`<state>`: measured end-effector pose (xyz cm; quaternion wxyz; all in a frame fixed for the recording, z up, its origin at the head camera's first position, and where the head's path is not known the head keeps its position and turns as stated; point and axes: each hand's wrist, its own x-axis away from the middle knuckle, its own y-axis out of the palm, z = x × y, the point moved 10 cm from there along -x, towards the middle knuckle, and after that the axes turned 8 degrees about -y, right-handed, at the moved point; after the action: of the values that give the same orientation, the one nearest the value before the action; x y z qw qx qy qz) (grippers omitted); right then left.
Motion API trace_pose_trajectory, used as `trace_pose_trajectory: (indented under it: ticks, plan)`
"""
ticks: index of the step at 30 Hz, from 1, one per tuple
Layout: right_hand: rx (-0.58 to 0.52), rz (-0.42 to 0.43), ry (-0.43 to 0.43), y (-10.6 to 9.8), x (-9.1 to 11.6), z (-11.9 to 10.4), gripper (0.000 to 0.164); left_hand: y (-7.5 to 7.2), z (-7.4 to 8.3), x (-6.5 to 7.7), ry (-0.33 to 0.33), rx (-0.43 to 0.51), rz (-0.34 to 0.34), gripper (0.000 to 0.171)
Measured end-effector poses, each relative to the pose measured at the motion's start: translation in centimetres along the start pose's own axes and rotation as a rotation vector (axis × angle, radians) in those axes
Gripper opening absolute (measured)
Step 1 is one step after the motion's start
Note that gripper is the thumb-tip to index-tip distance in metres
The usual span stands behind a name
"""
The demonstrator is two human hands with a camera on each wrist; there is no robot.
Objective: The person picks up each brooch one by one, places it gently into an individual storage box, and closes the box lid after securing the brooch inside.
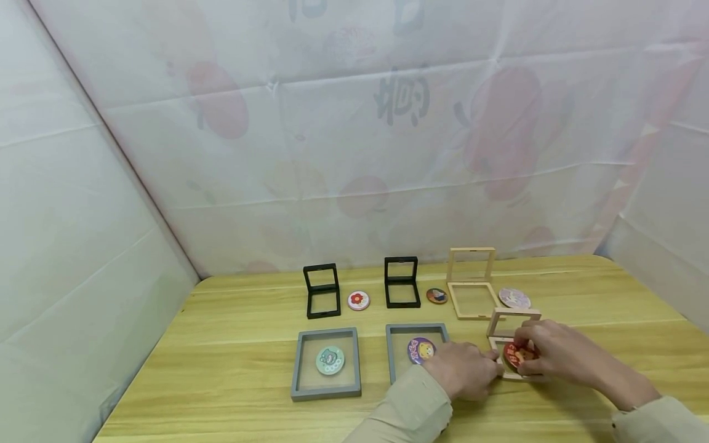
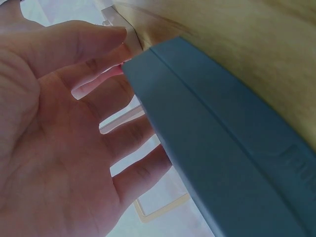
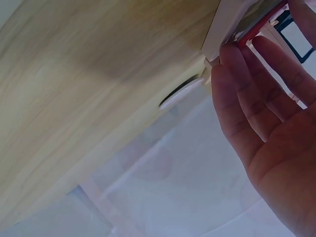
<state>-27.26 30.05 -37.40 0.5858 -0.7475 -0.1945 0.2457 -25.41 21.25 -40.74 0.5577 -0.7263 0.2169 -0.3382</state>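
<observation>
My right hand (image 1: 559, 354) pinches a red round badge (image 1: 519, 355) between thumb and fingers, over the lower half of a small pinkish hinged display frame (image 1: 514, 312). The frame's lid stands raised at the back. Fingertips of my left hand (image 1: 465, 369) rest at the frame's left edge, its fingers loosely extended in the left wrist view. Beside that hand lies a grey frame (image 1: 415, 328) with a purple badge (image 1: 422, 350) on its clear sheet, partly covered by the hand and sleeve. In the right wrist view, the red badge's edge (image 3: 261, 22) shows at the fingertips.
Left of centre, another grey frame (image 1: 327, 394) holds a green badge (image 1: 330, 360). Farther back stand two opened black frames (image 1: 324, 315) and a yellowish wooden frame (image 1: 471, 250). A flower badge (image 1: 359, 300), a dark badge (image 1: 437, 296) and a pale badge (image 1: 514, 298) lie beside them.
</observation>
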Motion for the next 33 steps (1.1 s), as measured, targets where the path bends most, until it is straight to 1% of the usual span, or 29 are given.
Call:
trace_pose_trajectory:
  ticks: [7, 11, 18, 23, 27, 28, 30, 33]
  plan:
    - [0.028, 0.002, 0.013, 0.2, -0.1, 0.0, 0.029, -0.1, 0.0, 0.0, 0.004, 0.004, 0.007, 0.042]
    - [0.052, 0.022, 0.0, 0.1, -0.1, -0.1, 0.031, -0.1, 0.0, 0.0, 0.004, 0.016, 0.004, 0.042]
    - [0.076, 0.039, -0.017, 0.0, 0.0, -0.3, 0.032, -0.2, -0.1, 0.1, 0.025, 0.021, 0.008, 0.044]
    - [0.053, 0.061, -0.045, -0.1, 0.2, -0.4, 0.033, -0.2, -0.2, 0.1, 0.029, 0.031, 0.007, 0.046]
    - [0.01, 0.113, -0.087, -0.8, 0.6, -0.3, 0.032, -0.1, -0.3, 0.2, 0.055, 0.038, 0.009, 0.045]
    - [-0.002, 0.129, -0.093, -1.0, 0.7, -0.2, 0.03, -0.2, -0.3, 0.2, 0.067, 0.044, 0.018, 0.044]
    - [-0.031, 0.154, -0.1, -1.6, 1.0, 0.1, 0.024, -0.8, -0.5, 0.4, 0.088, 0.052, 0.065, 0.041]
    - [-0.076, 0.174, -0.079, -2.5, 1.5, 1.0, 0.018, -2.4, -1.3, 0.7, 0.094, 0.05, 0.192, 0.034]
